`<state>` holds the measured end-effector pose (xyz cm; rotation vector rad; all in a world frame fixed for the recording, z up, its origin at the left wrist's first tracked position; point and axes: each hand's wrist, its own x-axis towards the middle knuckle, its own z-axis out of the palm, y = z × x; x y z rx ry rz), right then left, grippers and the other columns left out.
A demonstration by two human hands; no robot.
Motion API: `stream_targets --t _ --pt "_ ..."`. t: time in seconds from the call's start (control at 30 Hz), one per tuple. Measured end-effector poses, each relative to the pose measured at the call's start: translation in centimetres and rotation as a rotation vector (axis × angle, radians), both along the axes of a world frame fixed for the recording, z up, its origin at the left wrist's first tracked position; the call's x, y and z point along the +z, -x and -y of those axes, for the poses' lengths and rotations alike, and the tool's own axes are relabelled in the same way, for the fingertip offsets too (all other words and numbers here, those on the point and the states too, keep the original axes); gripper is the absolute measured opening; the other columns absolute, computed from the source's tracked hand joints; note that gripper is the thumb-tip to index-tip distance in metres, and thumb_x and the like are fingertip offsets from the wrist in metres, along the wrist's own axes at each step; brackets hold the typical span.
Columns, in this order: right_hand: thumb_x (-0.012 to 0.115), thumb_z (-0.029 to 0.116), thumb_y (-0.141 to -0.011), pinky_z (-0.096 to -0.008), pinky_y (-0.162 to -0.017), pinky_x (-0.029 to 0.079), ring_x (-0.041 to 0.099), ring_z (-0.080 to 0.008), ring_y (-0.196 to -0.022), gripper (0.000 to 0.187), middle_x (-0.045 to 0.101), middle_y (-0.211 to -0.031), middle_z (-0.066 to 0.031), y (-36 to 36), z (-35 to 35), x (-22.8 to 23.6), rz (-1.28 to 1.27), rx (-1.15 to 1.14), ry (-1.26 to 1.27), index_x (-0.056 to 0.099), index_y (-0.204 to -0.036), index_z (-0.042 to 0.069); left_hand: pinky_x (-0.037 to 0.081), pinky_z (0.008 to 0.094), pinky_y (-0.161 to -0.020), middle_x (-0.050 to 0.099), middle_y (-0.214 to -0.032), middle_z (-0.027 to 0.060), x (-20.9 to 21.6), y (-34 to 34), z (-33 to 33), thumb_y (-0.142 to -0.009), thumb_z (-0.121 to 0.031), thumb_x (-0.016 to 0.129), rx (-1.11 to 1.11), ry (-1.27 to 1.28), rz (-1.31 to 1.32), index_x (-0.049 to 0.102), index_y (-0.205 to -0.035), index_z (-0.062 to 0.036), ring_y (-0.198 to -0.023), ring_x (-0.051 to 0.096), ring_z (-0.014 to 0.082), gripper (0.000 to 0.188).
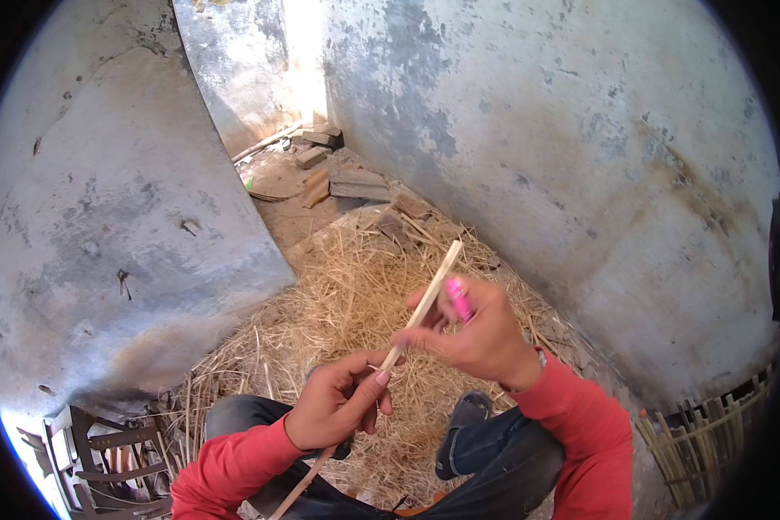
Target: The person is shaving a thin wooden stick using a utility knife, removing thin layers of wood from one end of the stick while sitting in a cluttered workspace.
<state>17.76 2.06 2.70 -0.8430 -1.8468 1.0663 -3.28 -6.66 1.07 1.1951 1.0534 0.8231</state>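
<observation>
While both forearms, in red long sleeves [581, 425], are extended inward from the lower edge of the head view, a pale, straight, narrow wood-like strip [424, 303] is held over the straw, between the person's knees. It is slanted, its upper end pointed away and to the right. By the left hand [342, 399] its lower end is pinched; the grip is closed on it, thumb laid along the near face. By the right hand [485, 334] the strip is met higher up, the thumb at its near side and fingers partly hidden behind. That hand is blurred; how firmly its grip is closed cannot be told. A bright pink, short, rounded object [459, 300] is seen at the right fingers; whether it is held or worn cannot be made out.

Below the left wrist, a flat brownish band [303, 485] is seen, crossing the dark blue trousers [511, 451]. A dark shoe [464, 425] is planted on the loose yellow straw [355, 277]. Beyond, grey-brown bricks [318, 147] are piled near the corner. The space is bounded by a weathered whitish left wall [121, 217] and a similarly stained right wall [563, 130]. At lower left a dark slatted wooden frame [117, 464] is noted; at lower right, a yellowish woven slat structure [702, 442].
</observation>
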Motion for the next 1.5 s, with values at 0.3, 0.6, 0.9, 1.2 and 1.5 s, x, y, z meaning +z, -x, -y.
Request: stream_targets --t 0.3,0.6,0.9,1.2,1.5 --pt "0.064 0.042 -0.091 -0.0404 -0.041 0.043 0.057 -0.0296 -0.044 0.042 0.054 -0.052 -0.0108 0.7 1.2 -1.3 0.433 -0.131 -0.535 0.056 -0.068 0.008 0.038 0.0183 -0.051 0.058 -0.071 -0.002 -1.2 0.6 0.1 -0.101 -0.005 0.049 0.215 -0.26 0.045 0.056 -0.135 0.0011 -0.057 0.05 0.0022 0.035" --pt "0.06 0.044 -0.093 -0.039 -0.039 0.041 0.055 -0.0267 -0.041 0.045 0.055 -0.052 -0.0101 -0.2 -4.3 -1.5 0.461 -0.437 -0.914 0.057 -0.063 0.01 0.026 0.0216 -0.044 0.047 -0.059 -0.0049 -0.4 1.9 0.8 -0.1 -0.002 0.05 0.21 -0.186 0.11 0.063 -0.123 0.0068 -0.047 0.038 0.0019 0.028" --pt "0.052 0.037 -0.101 -0.0357 -0.047 0.03 0.033 -0.0135 -0.051 0.048 0.033 -0.054 -0.0072 -6.5 -6.8 0.8 0.217 -0.715 -0.485 0.055 -0.071 -0.001 0.029 0.0211 -0.042 0.045 -0.058 -0.003 0.0 3.2 1.0 -0.101 -0.008 0.051 0.297 -0.104 0.15 0.063 -0.122 0.0053 -0.046 0.037 0.0035 0.028" --pt "0.06 0.04 -0.095 -0.0385 -0.041 0.041 0.05 -0.0248 -0.04 0.042 0.052 -0.05 -0.0098 1.5 0.0 -0.4 0.433 -0.153 -0.434 0.062 -0.067 0.008 0.026 0.0215 -0.044 0.045 -0.061 -0.0016 -0.4 2.3 1.0 -0.101 -0.009 0.051 0.171 -0.014 0.228 0.062 -0.124 0.0052 -0.048 0.035 0.0041 0.029" --pt "0.058 0.041 -0.096 -0.0387 -0.042 0.039 0.049 -0.0234 -0.042 0.045 0.051 -0.051 -0.0113 -2.4 -7.4 -1.1 0.428 -0.562 -0.496 0.063 -0.068 0.007 0.026 0.022 -0.044 0.039 -0.057 -0.0045 0.3 3.5 1.7 -0.104 -0.007 0.045 0.073 0.106 0.241 0.058 -0.129 0.0051 -0.046 0.032 0.004 0.031"
